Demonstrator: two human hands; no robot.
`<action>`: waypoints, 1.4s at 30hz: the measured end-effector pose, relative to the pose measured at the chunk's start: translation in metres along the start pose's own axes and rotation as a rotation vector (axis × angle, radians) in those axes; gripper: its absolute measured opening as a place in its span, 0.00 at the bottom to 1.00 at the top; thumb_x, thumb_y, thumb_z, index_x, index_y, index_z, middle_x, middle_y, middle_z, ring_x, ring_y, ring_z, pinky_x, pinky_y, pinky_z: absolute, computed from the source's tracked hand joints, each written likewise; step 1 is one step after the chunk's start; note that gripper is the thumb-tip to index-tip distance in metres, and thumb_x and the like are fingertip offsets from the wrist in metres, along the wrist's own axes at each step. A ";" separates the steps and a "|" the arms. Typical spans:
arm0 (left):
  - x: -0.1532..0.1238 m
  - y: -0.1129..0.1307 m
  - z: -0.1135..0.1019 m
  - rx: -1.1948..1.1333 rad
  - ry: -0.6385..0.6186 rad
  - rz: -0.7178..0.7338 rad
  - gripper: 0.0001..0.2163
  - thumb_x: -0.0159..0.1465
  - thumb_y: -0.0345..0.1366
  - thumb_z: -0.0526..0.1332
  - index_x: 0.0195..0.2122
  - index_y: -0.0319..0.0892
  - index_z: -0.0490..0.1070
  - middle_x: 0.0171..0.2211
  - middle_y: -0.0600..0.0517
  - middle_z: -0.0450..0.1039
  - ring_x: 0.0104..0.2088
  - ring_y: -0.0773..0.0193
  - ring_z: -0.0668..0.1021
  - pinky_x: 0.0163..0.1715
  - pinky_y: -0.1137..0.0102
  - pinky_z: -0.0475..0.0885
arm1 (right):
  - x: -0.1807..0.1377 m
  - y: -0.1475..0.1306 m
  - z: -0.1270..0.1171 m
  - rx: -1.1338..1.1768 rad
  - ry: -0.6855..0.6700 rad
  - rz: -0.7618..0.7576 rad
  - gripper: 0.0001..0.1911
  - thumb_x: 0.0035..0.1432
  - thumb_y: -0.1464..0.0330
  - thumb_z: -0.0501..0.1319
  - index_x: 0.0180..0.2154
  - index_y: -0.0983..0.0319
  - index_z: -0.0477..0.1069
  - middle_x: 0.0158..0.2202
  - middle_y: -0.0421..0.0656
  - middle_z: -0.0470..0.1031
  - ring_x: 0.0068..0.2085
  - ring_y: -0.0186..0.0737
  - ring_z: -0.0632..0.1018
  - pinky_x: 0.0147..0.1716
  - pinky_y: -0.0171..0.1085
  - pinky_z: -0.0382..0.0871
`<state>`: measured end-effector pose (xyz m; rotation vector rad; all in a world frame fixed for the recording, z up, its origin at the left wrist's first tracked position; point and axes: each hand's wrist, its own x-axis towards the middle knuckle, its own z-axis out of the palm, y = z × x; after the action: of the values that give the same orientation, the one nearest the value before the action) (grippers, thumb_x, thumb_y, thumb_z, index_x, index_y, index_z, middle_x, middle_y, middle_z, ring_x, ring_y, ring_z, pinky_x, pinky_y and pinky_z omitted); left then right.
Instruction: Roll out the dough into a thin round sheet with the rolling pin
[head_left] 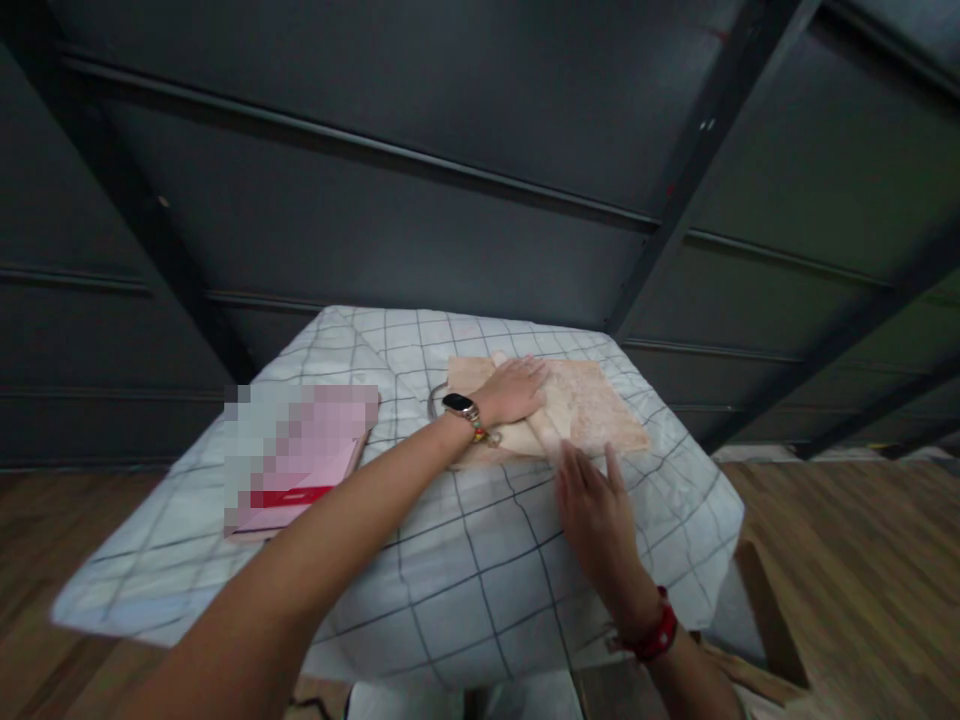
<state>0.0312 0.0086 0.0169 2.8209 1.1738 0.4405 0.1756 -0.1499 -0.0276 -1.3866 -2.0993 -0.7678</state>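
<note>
A thin peach-coloured sheet [611, 400] lies flat on the table, with a cream-coloured piece [553, 425] folded or laid across its middle. Whether it is paper or cloth I cannot tell. My left hand [516, 390] rests flat on top of both, fingers stretched toward the far edge. At the near edge of the cream piece is my right hand [596, 505], slightly blurred, its fingers extended and thumb apart; the fingertips seem to touch that edge. A thin grey loop [433, 400] shows beside the sheet's left side, partly hidden behind my left wrist.
A white checked cloth [480, 560] covers the table. To the left lies a pink flat case or book [330, 450] with a red band, partly pixelated. A dark panelled wall [420, 200] stands behind. On the floor at right is an open cardboard box [765, 620].
</note>
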 end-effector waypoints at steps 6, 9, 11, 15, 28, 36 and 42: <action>-0.001 0.006 -0.003 0.037 -0.025 -0.069 0.27 0.66 0.36 0.43 0.63 0.27 0.55 0.64 0.36 0.54 0.63 0.52 0.59 0.62 0.58 0.48 | -0.001 0.009 -0.003 0.094 -0.048 0.015 0.17 0.65 0.74 0.49 0.53 0.71 0.66 0.42 0.53 0.78 0.42 0.43 0.79 0.59 0.54 0.60; 0.009 0.013 0.000 0.051 -0.054 -0.108 0.24 0.63 0.34 0.46 0.58 0.29 0.64 0.58 0.36 0.65 0.59 0.50 0.66 0.60 0.58 0.52 | -0.002 0.019 -0.003 0.084 -0.076 0.078 0.16 0.67 0.72 0.48 0.52 0.71 0.67 0.35 0.49 0.80 0.34 0.41 0.79 0.56 0.55 0.63; 0.004 0.009 0.001 0.057 -0.043 -0.098 0.24 0.64 0.35 0.46 0.59 0.29 0.62 0.60 0.36 0.62 0.61 0.51 0.63 0.61 0.60 0.52 | -0.002 0.011 -0.002 0.019 -0.050 0.056 0.16 0.66 0.74 0.48 0.51 0.70 0.67 0.35 0.50 0.79 0.34 0.42 0.79 0.57 0.54 0.63; -0.018 -0.004 0.002 0.067 0.001 -0.070 0.26 0.69 0.37 0.40 0.65 0.29 0.50 0.67 0.39 0.46 0.67 0.56 0.51 0.63 0.62 0.47 | -0.001 -0.010 -0.002 -0.082 0.015 -0.048 0.18 0.63 0.80 0.48 0.52 0.73 0.66 0.41 0.54 0.77 0.39 0.42 0.79 0.60 0.52 0.60; -0.031 0.004 -0.002 0.006 -0.029 -0.160 0.25 0.71 0.38 0.37 0.66 0.32 0.51 0.68 0.41 0.44 0.67 0.57 0.50 0.63 0.61 0.49 | -0.002 -0.017 -0.005 -0.132 -0.029 -0.032 0.18 0.61 0.81 0.49 0.50 0.73 0.68 0.35 0.51 0.77 0.33 0.41 0.78 0.59 0.48 0.60; -0.003 0.030 -0.010 0.155 -0.060 -0.183 0.23 0.69 0.36 0.43 0.56 0.27 0.67 0.62 0.36 0.58 0.64 0.50 0.58 0.63 0.57 0.49 | -0.003 0.031 -0.009 0.042 -0.230 0.177 0.17 0.67 0.69 0.48 0.49 0.70 0.71 0.30 0.48 0.80 0.32 0.42 0.80 0.56 0.48 0.63; 0.003 0.028 -0.018 0.180 -0.105 -0.121 0.18 0.66 0.34 0.47 0.45 0.31 0.73 0.48 0.38 0.73 0.50 0.51 0.73 0.55 0.57 0.61 | 0.000 0.033 -0.008 0.118 -0.250 0.199 0.19 0.67 0.68 0.46 0.48 0.71 0.71 0.36 0.54 0.80 0.35 0.46 0.80 0.55 0.49 0.64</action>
<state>0.0474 -0.0100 0.0394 2.8566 1.4182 0.1857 0.2070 -0.1451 -0.0165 -1.6660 -2.1072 -0.4020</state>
